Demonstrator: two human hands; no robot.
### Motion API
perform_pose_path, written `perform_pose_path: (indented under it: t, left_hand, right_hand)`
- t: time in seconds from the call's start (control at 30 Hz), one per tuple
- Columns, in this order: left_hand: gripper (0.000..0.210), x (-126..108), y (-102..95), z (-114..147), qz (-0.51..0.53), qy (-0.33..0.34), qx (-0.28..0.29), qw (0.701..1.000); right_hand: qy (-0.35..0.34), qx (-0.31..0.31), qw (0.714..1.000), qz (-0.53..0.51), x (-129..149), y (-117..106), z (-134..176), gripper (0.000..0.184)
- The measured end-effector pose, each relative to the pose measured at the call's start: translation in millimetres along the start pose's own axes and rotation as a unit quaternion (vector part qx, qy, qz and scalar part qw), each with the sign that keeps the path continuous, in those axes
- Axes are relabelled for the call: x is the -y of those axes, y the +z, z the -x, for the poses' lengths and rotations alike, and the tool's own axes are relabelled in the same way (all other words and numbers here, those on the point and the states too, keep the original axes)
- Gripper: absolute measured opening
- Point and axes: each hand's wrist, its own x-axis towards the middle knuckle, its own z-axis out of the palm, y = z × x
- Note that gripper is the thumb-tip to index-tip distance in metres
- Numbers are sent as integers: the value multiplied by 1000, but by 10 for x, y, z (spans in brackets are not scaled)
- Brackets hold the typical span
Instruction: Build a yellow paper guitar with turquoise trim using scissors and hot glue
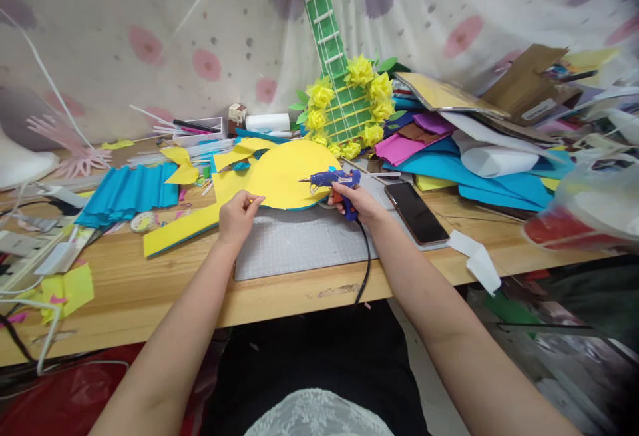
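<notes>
A blue hot glue gun (333, 179) with an orange trigger is in my right hand (357, 202), fingers wrapped round its handle. Its nozzle points left over a guitar-shaped yellow cutout (287, 166), and a clear glue stick (382, 174) sticks out behind. My left hand (238, 218) is closed in a pinch at the near left edge of the cutout's round body. The cutout has a blue underside and lies partly on a grey cutting mat (299, 239). Its long yellow strip (180, 228) extends to the left, partly behind my left hand.
A green paper guitar (344, 106) with yellow flowers leans at the back. A phone (416, 212) lies right of the mat. Blue pleated paper (130, 193) is at left, stacked coloured sheets (479, 163) and a plastic bucket (589, 210) at right. The gun's black cord (368, 256) crosses the table edge.
</notes>
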Motion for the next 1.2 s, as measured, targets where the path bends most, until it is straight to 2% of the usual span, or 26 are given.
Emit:
perform_pose_path:
  t: [0.1, 0.2, 0.3, 0.4, 0.67, 0.93, 1.07, 1.2]
  left_hand:
    - [29, -43, -29, -45, -66, 5, 60, 996]
    - [28, -87, -35, -98, -94, 111, 106, 984]
    - [28, -101, -14, -155, -85, 228, 115, 963]
    - [15, -94, 7, -198, -72, 263, 108, 956]
    - [13, -129, 13, -139, -47, 226, 116, 966]
    - [14, -114, 15, -161, -65, 263, 149, 951]
    - [8, -124, 12, -172, -28, 194, 132, 972]
    - [7, -114, 29, -185, 16, 111, 109, 988]
  right_hand:
    - [3, 0, 1000, -3, -5, 0, -2, 42]
    - [2, 1, 1000, 0, 2, 4, 0, 43]
    - [0, 5, 1000, 5, 13, 6, 12, 43]
    - [0, 4, 1000, 11, 20, 5, 27, 41]
    - [4, -1, 1000, 17, 26, 22, 41, 41]
    - [4, 2, 1000, 15, 31, 54, 51, 40]
    - [-9, 18, 998, 58, 133, 90, 65, 40]
    - [-10, 46, 980, 193, 359, 145, 80, 40]
